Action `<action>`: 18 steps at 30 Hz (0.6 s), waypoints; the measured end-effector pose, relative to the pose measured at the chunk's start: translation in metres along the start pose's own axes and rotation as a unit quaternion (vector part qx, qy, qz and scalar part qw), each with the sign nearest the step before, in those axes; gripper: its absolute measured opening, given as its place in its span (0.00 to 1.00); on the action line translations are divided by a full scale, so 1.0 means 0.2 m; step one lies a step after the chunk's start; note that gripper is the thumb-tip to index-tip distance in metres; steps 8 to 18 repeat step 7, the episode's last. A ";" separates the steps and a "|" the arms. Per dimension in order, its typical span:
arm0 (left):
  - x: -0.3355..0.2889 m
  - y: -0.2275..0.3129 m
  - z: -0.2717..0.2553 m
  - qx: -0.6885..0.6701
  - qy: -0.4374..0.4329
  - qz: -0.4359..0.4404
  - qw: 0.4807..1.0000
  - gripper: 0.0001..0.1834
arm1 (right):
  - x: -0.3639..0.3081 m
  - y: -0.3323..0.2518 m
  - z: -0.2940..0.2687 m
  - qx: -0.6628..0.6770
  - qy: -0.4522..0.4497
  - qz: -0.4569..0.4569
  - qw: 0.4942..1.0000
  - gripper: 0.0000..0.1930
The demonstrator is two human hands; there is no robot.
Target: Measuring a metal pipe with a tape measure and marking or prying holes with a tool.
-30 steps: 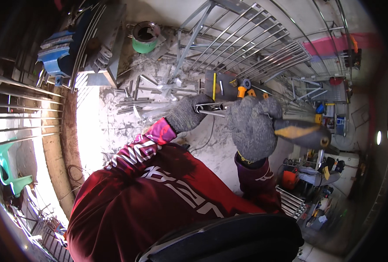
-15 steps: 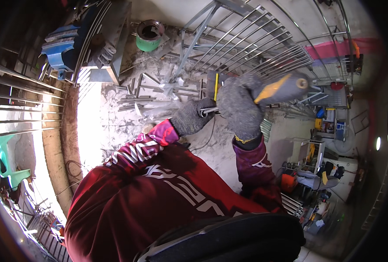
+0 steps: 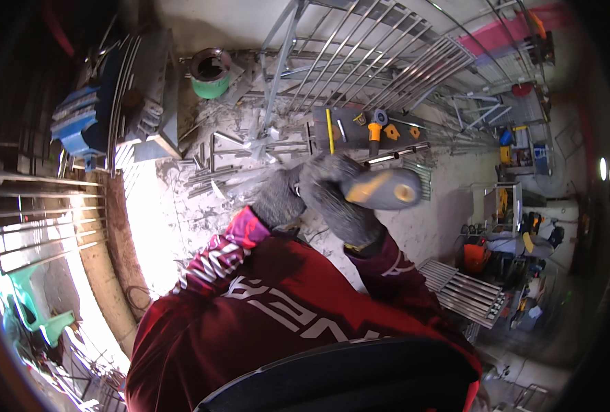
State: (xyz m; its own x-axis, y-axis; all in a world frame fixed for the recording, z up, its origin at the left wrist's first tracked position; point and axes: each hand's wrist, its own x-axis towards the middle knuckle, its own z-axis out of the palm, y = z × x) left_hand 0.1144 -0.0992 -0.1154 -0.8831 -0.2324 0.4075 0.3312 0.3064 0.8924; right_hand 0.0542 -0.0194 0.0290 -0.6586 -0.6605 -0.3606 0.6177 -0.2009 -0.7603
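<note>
My right hand [image 3: 325,192], in a grey knit glove, is closed around a tool with a grey-and-yellow handle [image 3: 385,189]. The rounded butt of the handle points right, and the glove hides its other end. Directly beside it on the left, my gloved left hand [image 3: 277,196] is closed, the two gloves overlapping in view. At its fingers a bit of a short metal tube [image 3: 297,189] shows; the rest is covered. Both hands are in front of my chest, above a dusty floor.
Cut metal tubes [image 3: 212,180] litter the floor beyond my hands. A dark board [image 3: 353,134] carries a yellow strip [image 3: 330,130] and an orange-and-black tool [image 3: 374,134]. Around stand a green bucket [image 3: 211,86], a blue vise [image 3: 78,130], and a barred metal frame [image 3: 366,58].
My right hand has swung left and down with the tool, now against my left hand. The board with its tools has come into view. The metal tube is now mostly hidden.
</note>
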 end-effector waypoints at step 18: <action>0.06 0.22 -0.07 -0.111 -0.037 -0.277 0.954 0.15 | -0.35 -0.64 -0.42 -0.042 -0.218 -0.348 0.911 0.07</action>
